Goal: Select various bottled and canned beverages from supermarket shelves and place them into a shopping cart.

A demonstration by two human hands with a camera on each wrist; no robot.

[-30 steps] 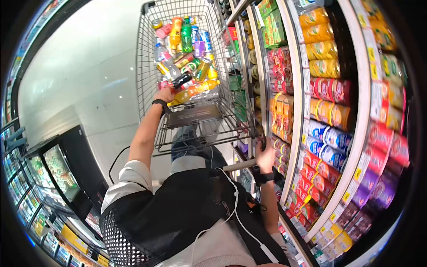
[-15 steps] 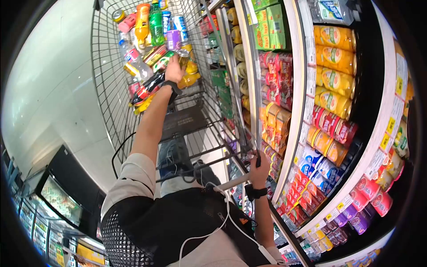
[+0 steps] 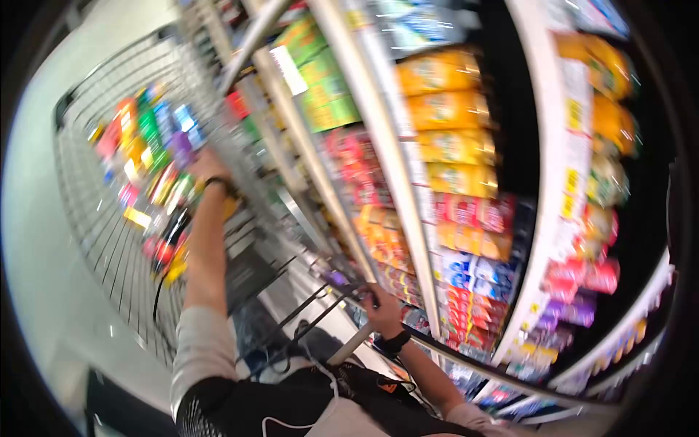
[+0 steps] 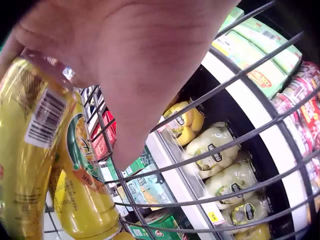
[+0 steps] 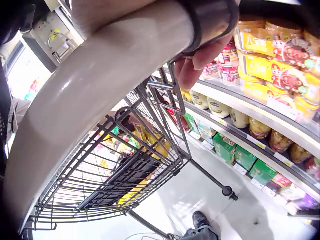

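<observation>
Two hands busy: left hand (image 3: 207, 166) sits on a yellow plastic drink bottle (image 4: 30, 150) at the palm's 7 o'clock inside the wire shopping cart (image 3: 87, 204), grip can't tell. Right hand (image 3: 380, 309) is curled round the cream cart handle (image 5: 100, 100). Risk: steered one-handed, cart drifts to 3 o'clock and clips the white shelf edge (image 3: 393, 182).

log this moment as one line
left hand: in shopping cart at yellow drink bottles, grip unclear | right hand: holds cart handle | alongside: store shelves

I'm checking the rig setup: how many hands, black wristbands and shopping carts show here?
Hands: 2 (left hand in the shopping cart, right hand gripping its handle)
Black wristbands: 2
Shopping cart: 1
Total: 5
</observation>
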